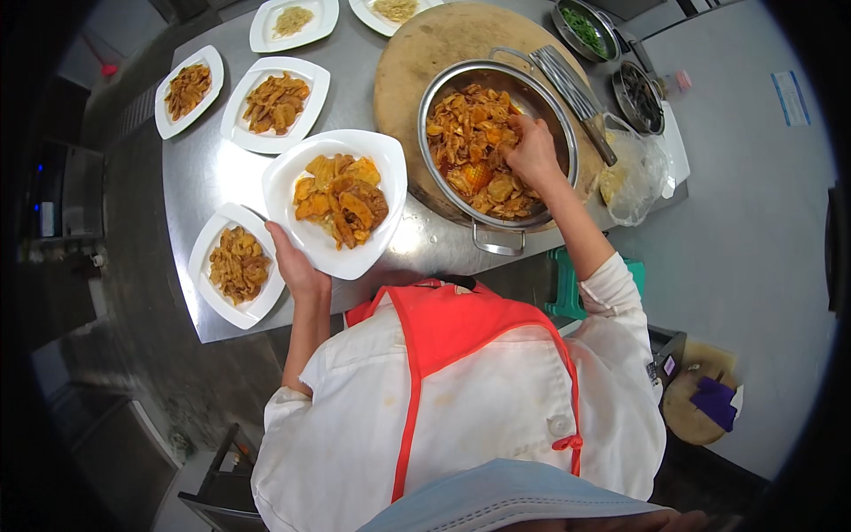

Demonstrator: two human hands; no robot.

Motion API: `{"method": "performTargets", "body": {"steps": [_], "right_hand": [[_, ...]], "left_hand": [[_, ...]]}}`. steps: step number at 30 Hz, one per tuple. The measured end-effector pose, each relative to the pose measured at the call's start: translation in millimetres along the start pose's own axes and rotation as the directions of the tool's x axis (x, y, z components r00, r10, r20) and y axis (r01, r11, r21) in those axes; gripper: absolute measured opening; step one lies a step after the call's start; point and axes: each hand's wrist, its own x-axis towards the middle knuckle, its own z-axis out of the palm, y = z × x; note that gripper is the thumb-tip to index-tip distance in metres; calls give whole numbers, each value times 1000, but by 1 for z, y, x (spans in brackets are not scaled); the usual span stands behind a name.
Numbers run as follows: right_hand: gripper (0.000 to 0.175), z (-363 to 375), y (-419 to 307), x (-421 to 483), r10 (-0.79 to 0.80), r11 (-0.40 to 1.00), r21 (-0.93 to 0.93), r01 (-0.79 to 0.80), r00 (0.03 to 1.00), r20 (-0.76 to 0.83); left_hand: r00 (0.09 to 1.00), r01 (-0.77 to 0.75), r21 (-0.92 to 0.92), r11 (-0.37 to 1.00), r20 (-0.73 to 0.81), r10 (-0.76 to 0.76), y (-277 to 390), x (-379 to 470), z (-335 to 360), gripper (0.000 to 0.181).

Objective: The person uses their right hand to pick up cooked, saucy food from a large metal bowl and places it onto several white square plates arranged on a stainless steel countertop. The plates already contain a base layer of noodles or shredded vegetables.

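Note:
My left hand holds a white plate by its near left edge, thumb at the rim. Sliced, sauce-coated food is heaped in the middle of that plate. My right hand reaches into a two-handled steel pot, its fingertips down in the same kind of orange-brown slices; whether they grip any is hidden. The pot stands on a round wooden chopping board. A cleaver lies on the board to the right of the pot.
More white plates of slices stand on the steel table at the left, one close by my left hand. Two plates with pale shreds are at the back. Right of the board are a plastic bag and steel bowls of greens and dark food.

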Motion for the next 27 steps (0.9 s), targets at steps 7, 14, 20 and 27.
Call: {"method": "performTargets", "body": {"steps": [7, 14, 20, 27], "right_hand": [[44, 2, 10, 5, 133, 985, 93, -147, 980, 145], [35, -12, -14, 3, 139, 974, 142, -174, 964, 227], [25, -17, 17, 2, 46, 870, 476, -129, 982, 182], [13, -41, 6, 10, 68, 457, 848, -268, 961, 268]], "left_hand": [[1000, 13, 6, 1000, 24, -13, -2, 3, -1, 56], [999, 10, -7, 1000, 32, -10, -1, 2, -1, 56], [1000, 5, -10, 1000, 23, -5, -2, 2, 0, 56], [999, 42, -6, 999, 16, -42, -2, 4, -2, 53]]}}
